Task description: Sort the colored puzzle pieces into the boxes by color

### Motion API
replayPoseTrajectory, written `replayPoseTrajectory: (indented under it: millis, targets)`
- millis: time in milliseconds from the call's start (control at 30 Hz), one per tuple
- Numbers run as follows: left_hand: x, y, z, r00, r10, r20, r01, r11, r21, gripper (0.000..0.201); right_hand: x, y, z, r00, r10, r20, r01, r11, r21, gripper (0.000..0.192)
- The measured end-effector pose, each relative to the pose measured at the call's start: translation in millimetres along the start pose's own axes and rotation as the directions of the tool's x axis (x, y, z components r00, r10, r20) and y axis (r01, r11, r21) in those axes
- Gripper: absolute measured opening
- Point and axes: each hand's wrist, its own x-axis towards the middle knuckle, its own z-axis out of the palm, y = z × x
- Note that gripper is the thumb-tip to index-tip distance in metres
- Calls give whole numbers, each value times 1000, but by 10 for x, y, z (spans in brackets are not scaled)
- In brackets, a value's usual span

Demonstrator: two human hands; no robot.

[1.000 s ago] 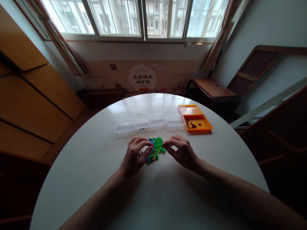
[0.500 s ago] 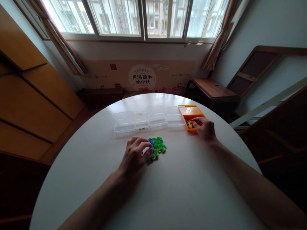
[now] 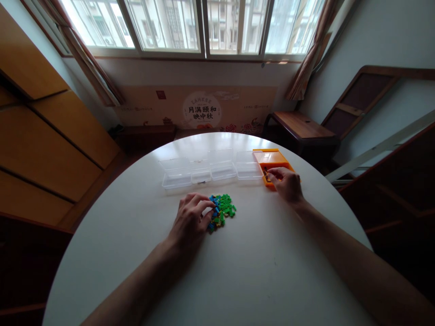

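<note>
A small heap of green, blue and yellow toy bricks (image 3: 224, 206) lies on the white round table (image 3: 238, 276). At the heap's left edge rests my left hand (image 3: 192, 213), its fingers curved and a gap showing between thumb and forefinger. My right hand (image 3: 288, 183) reaches over the orange box (image 3: 290, 167), whose lid stands open at the back. Its fingertips are pinched together above the dark brown pieces (image 3: 265, 174) inside. Whatever sits between those fingertips is too small to make out, and the hand hides part of the box.
Several clear plastic boxes (image 3: 222, 171) with open lids stand in a row left of the orange box. One has a small dark mark or piece at its front. Beyond the table are a wooden stool (image 3: 302, 124) and a window (image 3: 234, 27).
My right hand has shifted slightly left and covers more of the brown pieces in the orange box. My left hand has stayed almost still beside the heap.
</note>
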Motion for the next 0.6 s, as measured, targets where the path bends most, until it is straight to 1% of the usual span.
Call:
replayPoseTrajectory:
  millis: [133,200,333,600]
  targets:
    - [2,-8,14,999,20,38,-20,1000,2,17,-51,-125,23,996,-94,6,94,995,22,19]
    - [9,-7,19,999,30,38,-30,1000,4,17,-86,-201,33,989,-145,29,145,989,23,18]
    - [24,-8,25,999,12,34,-12,1000,14,14,-150,-323,51,972,-223,73,221,975,31,16]
    - [51,-2,19,999,-15,33,15,1000,19,11,-216,-417,70,957,-267,114,257,962,91,13]
